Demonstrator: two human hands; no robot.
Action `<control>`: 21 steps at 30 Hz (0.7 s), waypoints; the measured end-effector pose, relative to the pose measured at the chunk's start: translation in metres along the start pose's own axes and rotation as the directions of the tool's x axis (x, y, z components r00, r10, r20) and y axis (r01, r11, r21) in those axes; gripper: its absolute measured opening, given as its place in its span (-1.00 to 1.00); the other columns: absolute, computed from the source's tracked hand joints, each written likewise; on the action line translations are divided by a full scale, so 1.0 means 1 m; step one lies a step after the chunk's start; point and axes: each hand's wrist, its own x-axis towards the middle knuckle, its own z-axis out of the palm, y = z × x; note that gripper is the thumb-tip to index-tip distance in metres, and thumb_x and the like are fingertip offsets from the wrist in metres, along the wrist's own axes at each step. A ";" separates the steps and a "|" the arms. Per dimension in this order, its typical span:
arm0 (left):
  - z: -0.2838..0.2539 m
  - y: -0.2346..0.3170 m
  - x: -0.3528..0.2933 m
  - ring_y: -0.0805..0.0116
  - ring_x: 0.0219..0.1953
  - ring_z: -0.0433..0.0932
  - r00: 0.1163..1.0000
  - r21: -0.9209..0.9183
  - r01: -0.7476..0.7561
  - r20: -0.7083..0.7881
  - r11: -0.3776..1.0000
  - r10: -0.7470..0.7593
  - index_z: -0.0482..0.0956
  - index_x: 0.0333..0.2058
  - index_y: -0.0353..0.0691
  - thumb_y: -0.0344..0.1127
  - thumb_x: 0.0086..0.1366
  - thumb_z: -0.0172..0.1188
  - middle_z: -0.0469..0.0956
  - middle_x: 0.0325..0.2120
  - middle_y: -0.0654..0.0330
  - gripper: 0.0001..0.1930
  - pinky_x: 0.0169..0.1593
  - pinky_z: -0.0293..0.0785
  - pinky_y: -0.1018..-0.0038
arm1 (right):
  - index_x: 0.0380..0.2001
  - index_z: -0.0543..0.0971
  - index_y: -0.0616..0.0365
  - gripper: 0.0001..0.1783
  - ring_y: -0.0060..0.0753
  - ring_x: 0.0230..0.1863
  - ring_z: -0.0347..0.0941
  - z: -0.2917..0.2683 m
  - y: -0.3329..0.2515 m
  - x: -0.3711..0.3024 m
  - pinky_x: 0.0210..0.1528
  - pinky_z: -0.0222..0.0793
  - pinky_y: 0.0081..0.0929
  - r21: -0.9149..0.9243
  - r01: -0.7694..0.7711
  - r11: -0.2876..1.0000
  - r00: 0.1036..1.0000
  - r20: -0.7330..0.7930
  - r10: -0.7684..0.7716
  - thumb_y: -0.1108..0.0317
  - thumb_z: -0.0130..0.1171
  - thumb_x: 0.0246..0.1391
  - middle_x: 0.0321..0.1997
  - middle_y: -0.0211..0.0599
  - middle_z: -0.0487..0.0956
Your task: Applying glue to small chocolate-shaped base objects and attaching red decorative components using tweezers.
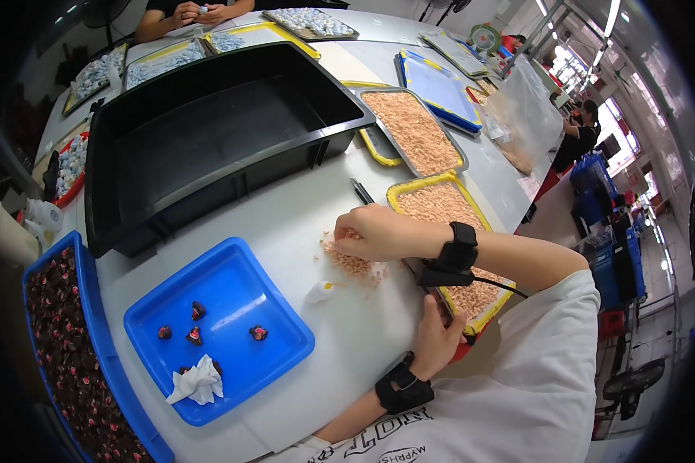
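Note:
My right hand [367, 234] is over a small loose pile of peach-coloured pieces [353, 262] on the white table, its fingers curled closed around some of them. At the near edge of a yellow-rimmed tray [504, 299] full of the same pieces, my left hand [438, 338] grips the rim, thumb and fingers apart on either side of it. My right forearm crosses above this tray and hides part of it. A small white bottle with a yellow tip [320, 291] lies just nearer than the pile. Beyond my right hand is a black pen-like tool [361, 190].
A blue tray [286, 328] holds several dark pieces and a crumpled white cloth [199, 381]. Left of it stands a blue crate [93, 309] of dark, pink-marked pieces. A large black bin [224, 174] occupies the far side. Another peach-filled tray [413, 131] lies beyond; a person's hands [201, 13] work at the back.

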 end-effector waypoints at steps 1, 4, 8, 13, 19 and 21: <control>0.001 0.000 0.000 0.53 -0.52 0.51 0.999 -0.001 -0.040 -0.030 0.999 0.040 0.06 -0.10 -0.34 -0.37 0.30 0.08 0.51 -0.30 0.08 -0.62 -0.56 0.47 0.60 | -0.34 0.57 0.30 -0.67 -0.04 -0.37 0.54 0.000 -0.002 0.001 -0.27 0.44 -0.28 -0.012 0.006 1.000 1.000 0.003 -0.006 0.20 0.07 0.08 -0.42 0.01 0.59; 0.001 0.004 0.000 0.54 -0.45 0.52 0.998 -0.059 -0.051 -0.035 0.997 0.049 0.06 -0.06 -0.35 -0.37 0.30 0.09 0.50 -0.26 0.08 -0.60 -0.53 0.47 0.63 | -0.34 0.57 0.30 -0.69 -0.03 -0.36 0.54 0.004 -0.002 0.005 -0.26 0.43 -0.27 -0.044 0.021 0.999 0.999 -0.026 -0.022 0.23 0.05 0.08 -0.42 0.02 0.59; 0.000 0.004 0.001 0.56 -0.41 0.51 0.999 -0.059 -0.036 -0.017 0.998 0.035 0.07 -0.04 -0.35 -0.36 0.30 0.09 0.48 -0.21 0.08 -0.58 -0.51 0.47 0.65 | -0.36 0.57 0.31 -0.68 -0.03 -0.36 0.54 0.003 -0.003 0.006 -0.26 0.43 -0.28 -0.042 0.007 0.999 1.000 -0.022 -0.008 0.21 0.08 0.06 -0.43 0.01 0.58; -0.002 0.006 0.002 0.51 -0.28 0.53 1.000 -0.077 0.002 -0.019 0.997 -0.004 0.09 -0.02 -0.39 -0.37 0.29 0.11 0.47 -0.18 0.07 -0.57 -0.38 0.50 0.63 | -0.36 0.59 0.20 -0.61 -0.07 -0.28 0.54 -0.005 -0.008 0.006 -0.20 0.44 -0.30 -0.046 -0.051 0.998 0.996 0.072 0.054 0.05 0.17 -0.01 -0.37 -0.06 0.60; -0.001 0.004 0.005 0.45 -0.19 0.52 0.997 -0.037 -0.058 -0.058 0.998 0.056 0.16 -0.02 -0.41 -0.40 0.25 0.14 0.48 -0.18 0.08 -0.58 -0.08 0.44 0.56 | -0.34 0.60 0.27 -0.48 -0.06 -0.31 0.54 -0.009 -0.016 0.003 -0.20 0.43 -0.28 -0.003 -0.055 0.998 0.998 0.029 0.055 -0.05 0.04 0.09 -0.39 0.01 0.59; -0.001 0.006 0.006 0.45 -0.19 0.52 0.997 -0.043 -0.057 -0.055 0.997 0.055 0.18 -0.02 -0.41 -0.41 0.24 0.15 0.48 -0.19 0.08 -0.58 -0.10 0.44 0.56 | -0.34 0.60 0.28 -0.48 -0.04 -0.31 0.53 -0.011 -0.024 -0.001 -0.20 0.43 -0.26 0.023 -0.083 0.996 0.996 0.040 0.082 -0.05 0.00 0.12 -0.39 0.03 0.59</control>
